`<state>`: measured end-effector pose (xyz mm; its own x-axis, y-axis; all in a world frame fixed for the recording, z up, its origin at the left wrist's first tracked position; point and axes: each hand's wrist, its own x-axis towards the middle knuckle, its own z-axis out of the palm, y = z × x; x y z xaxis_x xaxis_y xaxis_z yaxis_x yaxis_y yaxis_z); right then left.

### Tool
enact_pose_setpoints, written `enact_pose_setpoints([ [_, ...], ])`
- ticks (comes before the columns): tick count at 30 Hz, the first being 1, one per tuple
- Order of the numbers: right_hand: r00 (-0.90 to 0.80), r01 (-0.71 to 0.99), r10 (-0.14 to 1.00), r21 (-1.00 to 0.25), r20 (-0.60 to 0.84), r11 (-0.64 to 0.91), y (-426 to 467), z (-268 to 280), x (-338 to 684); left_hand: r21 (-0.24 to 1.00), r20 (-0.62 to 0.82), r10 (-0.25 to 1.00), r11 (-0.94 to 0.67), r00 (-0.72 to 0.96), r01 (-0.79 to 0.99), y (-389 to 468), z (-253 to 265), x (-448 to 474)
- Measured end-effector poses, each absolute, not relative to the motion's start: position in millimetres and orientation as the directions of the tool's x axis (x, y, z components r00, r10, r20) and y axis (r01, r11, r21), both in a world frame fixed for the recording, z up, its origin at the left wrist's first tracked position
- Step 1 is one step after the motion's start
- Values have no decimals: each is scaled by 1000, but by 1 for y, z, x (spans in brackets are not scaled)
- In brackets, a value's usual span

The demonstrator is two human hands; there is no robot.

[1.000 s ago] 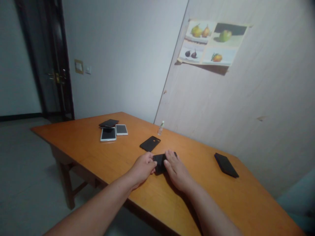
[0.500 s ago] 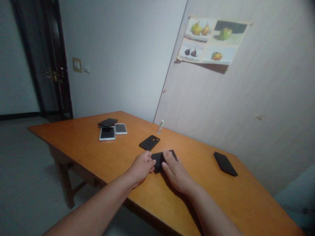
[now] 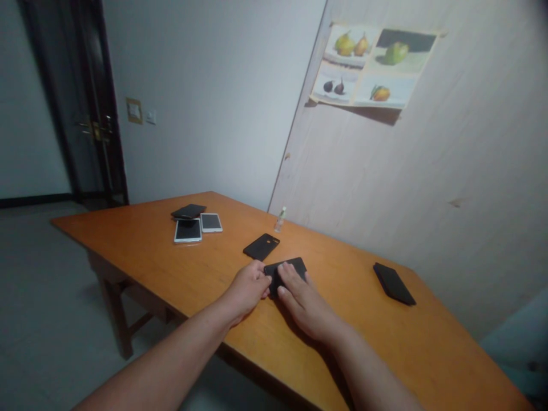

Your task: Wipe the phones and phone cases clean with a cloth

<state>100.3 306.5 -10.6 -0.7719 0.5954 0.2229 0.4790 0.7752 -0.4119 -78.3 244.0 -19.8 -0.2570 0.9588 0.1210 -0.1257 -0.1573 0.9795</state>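
Note:
A black smartphone (image 3: 299, 265) lies near the front of the wooden table (image 3: 338, 285), partly covered by both hands. My left hand (image 3: 250, 288) is closed on its left end, thumb on top and the other fingers curled at the edge. Flat across the phone's upper face lies my right hand (image 3: 305, 305), fingers stretched out and the thumb a little apart. Just beyond the phone is a black phone case (image 3: 262, 246) with a round hole and a camera cutout.
A small clear bottle (image 3: 280, 220) stands behind the case. To the left lie a white-framed tablet (image 3: 188, 229), a smaller white device (image 3: 211, 222) and a black flat item (image 3: 189, 212). Another black flat object (image 3: 394, 283) is at the right. A wall borders the table's far side.
My right hand has slid slightly left across the phone's face. The left hand keeps its hold, and the view has shifted a little.

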Motion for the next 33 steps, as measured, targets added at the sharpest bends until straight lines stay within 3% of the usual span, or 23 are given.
enact_pose_setpoints([
  [2,-779,472,589,-419,213,776,305,-8,98,979,124,958,-160,-257,-124,245,-21,-79],
  [8,-584,702,795,-392,162,595,331,-15,111,987,99,959,-128,-267,-94,245,-20,-78],
  [13,-632,680,762,-369,144,634,326,-15,108,986,112,947,-143,-300,-81,245,-18,-77],
  [20,-672,610,725,-441,152,658,318,-13,103,988,142,950,-151,-278,-12,240,-13,-73],
  [26,-667,583,728,-498,159,642,318,-8,106,949,209,940,-129,-268,288,236,-17,-69],
  [33,-682,570,716,-506,149,648,315,-4,106,741,325,893,-36,-312,670,236,-23,-74],
])
